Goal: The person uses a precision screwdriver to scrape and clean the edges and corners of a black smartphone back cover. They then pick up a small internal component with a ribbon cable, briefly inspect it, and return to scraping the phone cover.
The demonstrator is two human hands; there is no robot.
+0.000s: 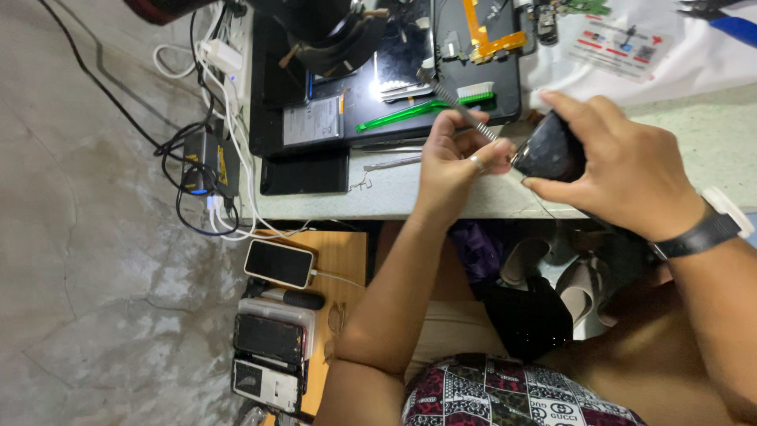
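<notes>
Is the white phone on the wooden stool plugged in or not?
Plugged in. A white cable runs into the right end of the white phone, which lies flat on the wooden stool; its screen looks dark.

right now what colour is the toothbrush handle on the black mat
Bright green toothbrush, seen in the head view.

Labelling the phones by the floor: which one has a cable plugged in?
The white-edged phone lying farthest up on the wooden board, a white cable at its right end. The dark phones stacked below it show none.
</notes>
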